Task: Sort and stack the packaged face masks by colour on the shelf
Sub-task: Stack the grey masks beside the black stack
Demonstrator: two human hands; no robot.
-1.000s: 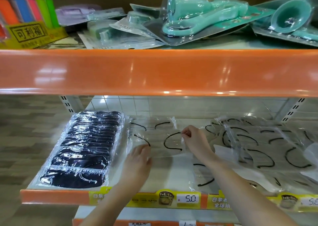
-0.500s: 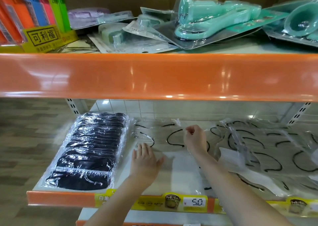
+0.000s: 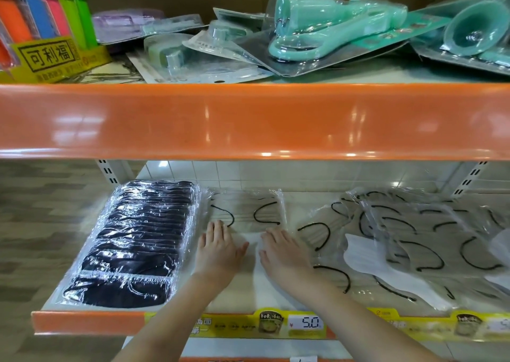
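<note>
Head view. A retail shelf (image 3: 91,321) with an orange front lip carries the work items; a second orange-edged upper shelf (image 3: 248,118) spans the frame above it. White wall tiles show behind the lower shelf, and wood-pattern flooring lies to the left. A yellow price strip (image 3: 303,324) reading 5.0 runs along the lower lip.

Upper shelf contents: a yellow display box (image 3: 52,58) holding coloured lighters, and teal plastic tools in blister packs (image 3: 325,30).

Lower shelf contents: a stack of black masks (image 3: 135,245) in clear wrap lies at the left end. Just beside it, a white mask pack (image 3: 248,212) with black ear loops lies flat near the back. A loose, unsorted pile of white mask packs (image 3: 414,240) covers the right portion.

The left hand (image 3: 218,251) rests palm-down on the shelf, fingers straight and spread, fingertips touching the front edge of the white mask pack. The right hand (image 3: 284,251) lies flat beside it, fingers extended, holding nothing.

Change from the earlier frames: the right hand previously pinched the pack's far edge; it has released it and now lies flat. The pack sits further back.
</note>
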